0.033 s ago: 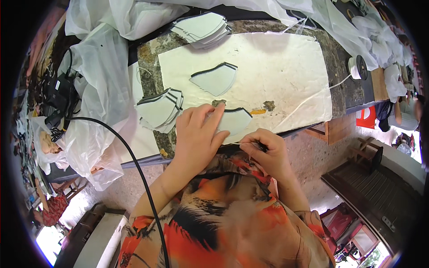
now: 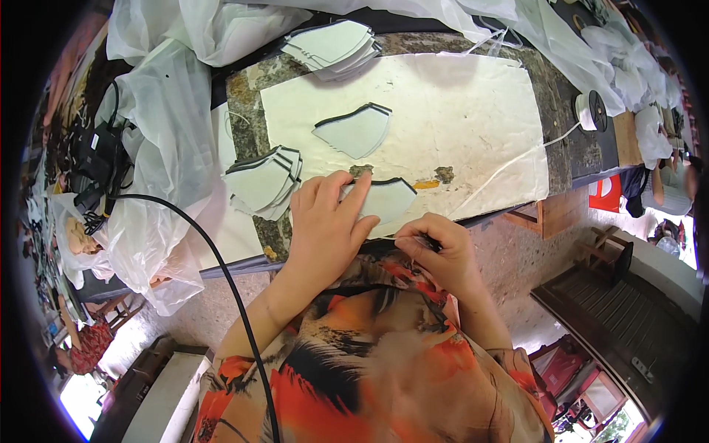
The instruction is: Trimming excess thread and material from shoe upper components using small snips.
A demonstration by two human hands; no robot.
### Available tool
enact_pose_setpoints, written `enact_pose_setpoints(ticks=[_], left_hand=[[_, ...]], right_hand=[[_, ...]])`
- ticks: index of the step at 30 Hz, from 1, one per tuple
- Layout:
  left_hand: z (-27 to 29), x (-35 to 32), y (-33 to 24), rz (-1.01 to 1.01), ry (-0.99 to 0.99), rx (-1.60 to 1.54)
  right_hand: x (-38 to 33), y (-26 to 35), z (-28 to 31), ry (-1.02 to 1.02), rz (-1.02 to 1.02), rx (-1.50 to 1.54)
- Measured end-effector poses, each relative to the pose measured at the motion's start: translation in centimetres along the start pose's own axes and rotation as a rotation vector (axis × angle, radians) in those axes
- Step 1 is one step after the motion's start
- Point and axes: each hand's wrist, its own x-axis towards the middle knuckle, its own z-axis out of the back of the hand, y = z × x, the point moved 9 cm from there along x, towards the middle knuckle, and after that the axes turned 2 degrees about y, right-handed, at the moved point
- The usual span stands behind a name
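Observation:
My left hand lies with its fingers stretched out, pressing on the left part of a pale curved fabric-like piece with a dark top edge. My right hand is closed in a pinch just below that piece, near the table's front edge. Something small and dark shows among its fingers, too little to name. Beyond my left hand, a similar single piece rests on the worn white sheet. To its left lies a fanned stack of such pieces. A taller stack sits at the far edge.
A white spool stands at the right, its cord running over the sheet. Clear plastic bags cover the left side. A black cable passes over my left forearm. A wooden stool stands on the floor at right.

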Motion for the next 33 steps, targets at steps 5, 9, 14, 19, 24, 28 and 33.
enact_pose_setpoints(ticks=[5, 9, 14, 19, 24, 28, 33], left_hand=[[-0.6, -0.7, -0.5, -0.078, 0.040, 0.104], [-0.6, -0.8, -0.6, -0.125, 0.038, 0.135], [-0.7, -0.7, -0.3, -0.095, 0.048, 0.084], [-0.7, -1.3, -0.1, -0.058, 0.030, 0.055], [-1.0, -2.1, -1.3, -0.184, 0.034, 0.078], [-1.2, -2.2, -1.2, -0.171, 0.057, 0.095], [-1.6, -3.4, -1.8, -0.214, 0.122, 0.065]], right_hand=[[0.0, 0.5, -0.3, 0.021, 0.106, -0.075], [0.2, 0.4, -0.5, 0.041, 0.141, -0.110], [0.0, 0.2, -0.5, 0.055, 0.149, -0.128], [-0.3, -0.4, -0.6, 0.082, 0.121, -0.105], [-0.4, -0.6, -1.2, 0.122, 0.077, -0.060], [-0.5, -0.3, -1.5, 0.143, 0.064, -0.056], [-0.8, -1.0, -1.3, 0.121, 0.070, -0.064]])
